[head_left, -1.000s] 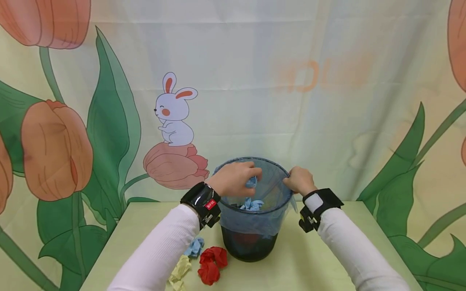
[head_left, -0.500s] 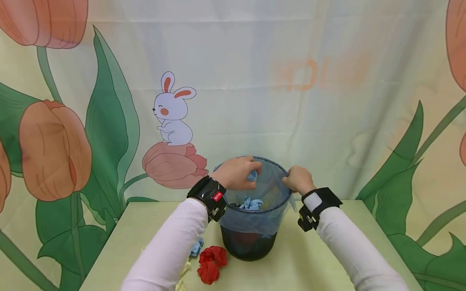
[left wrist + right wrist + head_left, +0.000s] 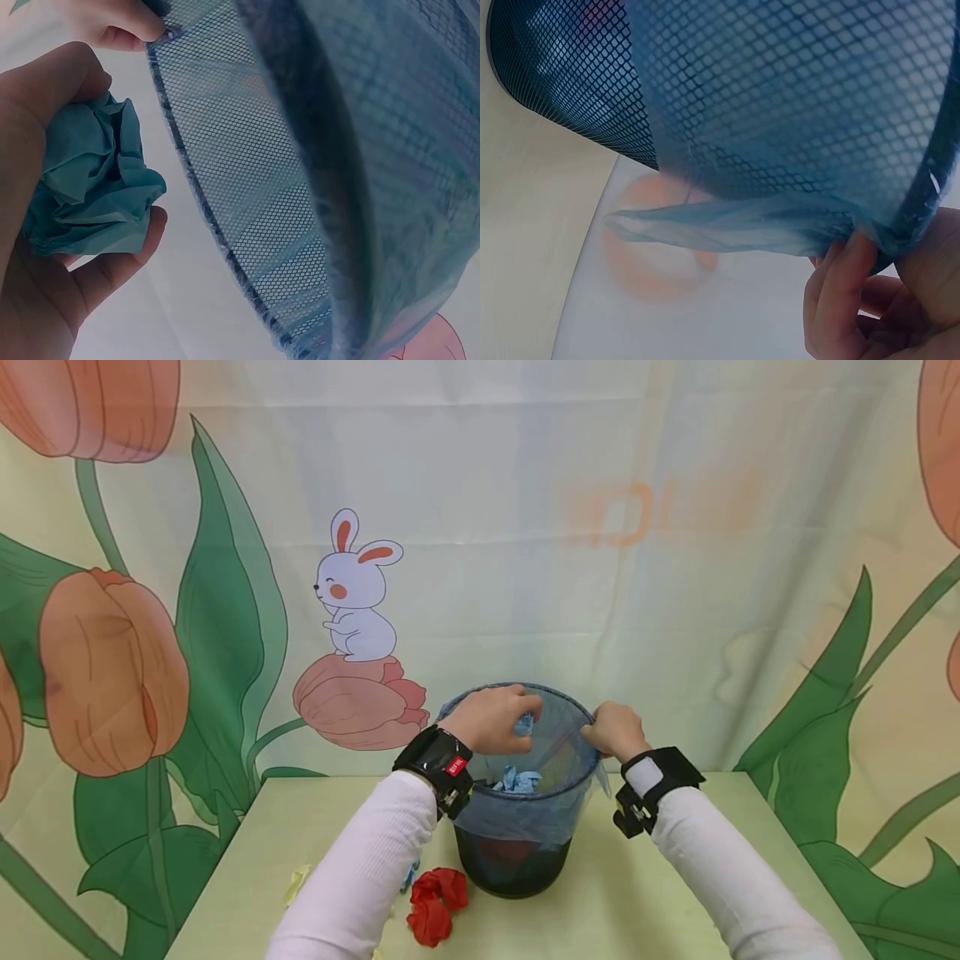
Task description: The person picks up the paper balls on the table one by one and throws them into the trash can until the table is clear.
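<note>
A black mesh wastebasket (image 3: 512,868) lined with a translucent blue bag (image 3: 517,820) stands upright on the table. Above its opening, my left hand (image 3: 489,720) holds a crumpled blue paper ball (image 3: 97,180) between thumb and fingers. The right hand (image 3: 618,731) grips the rim on the right side, pinching rim and bag edge, as the right wrist view shows with the fingers (image 3: 844,289). Inside the basket lies more crumpled blue paper (image 3: 517,779). Something red shows faintly through the mesh lower down.
Two red crumpled papers (image 3: 437,906) lie at the basket's front left. A blue piece (image 3: 410,875) and a yellow piece (image 3: 297,882) are partly hidden by the left sleeve. A printed curtain (image 3: 510,568) hangs behind the table (image 3: 652,893).
The left hand and forearm have shifted slightly right over the basket, with the blue paper ball still held. The left sleeve now covers more of the yellow and blue papers. The right hand keeps its hold.
</note>
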The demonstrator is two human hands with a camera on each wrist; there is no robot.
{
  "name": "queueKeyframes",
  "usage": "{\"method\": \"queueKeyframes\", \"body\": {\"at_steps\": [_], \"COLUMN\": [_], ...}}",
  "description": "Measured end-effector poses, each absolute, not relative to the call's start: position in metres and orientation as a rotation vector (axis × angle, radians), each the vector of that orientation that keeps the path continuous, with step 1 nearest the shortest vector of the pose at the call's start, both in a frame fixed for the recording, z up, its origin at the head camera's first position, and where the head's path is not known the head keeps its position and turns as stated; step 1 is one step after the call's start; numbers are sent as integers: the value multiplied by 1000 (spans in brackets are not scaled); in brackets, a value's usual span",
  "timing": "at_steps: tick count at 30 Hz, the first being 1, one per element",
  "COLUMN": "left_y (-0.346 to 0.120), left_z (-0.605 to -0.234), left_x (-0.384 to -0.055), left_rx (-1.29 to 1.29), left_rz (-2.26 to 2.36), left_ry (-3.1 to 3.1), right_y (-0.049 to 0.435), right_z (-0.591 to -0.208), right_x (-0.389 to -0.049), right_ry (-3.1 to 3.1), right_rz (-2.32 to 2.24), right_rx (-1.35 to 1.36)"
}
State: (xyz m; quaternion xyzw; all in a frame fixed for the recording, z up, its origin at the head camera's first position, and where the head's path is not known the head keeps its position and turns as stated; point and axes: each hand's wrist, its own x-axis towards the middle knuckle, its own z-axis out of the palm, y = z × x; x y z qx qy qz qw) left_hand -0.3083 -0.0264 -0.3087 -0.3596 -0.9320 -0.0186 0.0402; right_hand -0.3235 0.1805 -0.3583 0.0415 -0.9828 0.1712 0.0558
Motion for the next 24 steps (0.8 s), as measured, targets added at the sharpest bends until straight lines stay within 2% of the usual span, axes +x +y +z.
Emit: {"method": "queueKeyframes", "body": {"at_steps": [24], "left_y": [-35], "left_z": [-320], "left_x": [-309], "left_rx": [-1044], "left_rz": [-78], "left_ry": [-2830], "right_y": [180], "right_z": [-357], "right_x": [-322], "right_ry": [-2969], "right_rz": [562], "right_rx": [131]}}
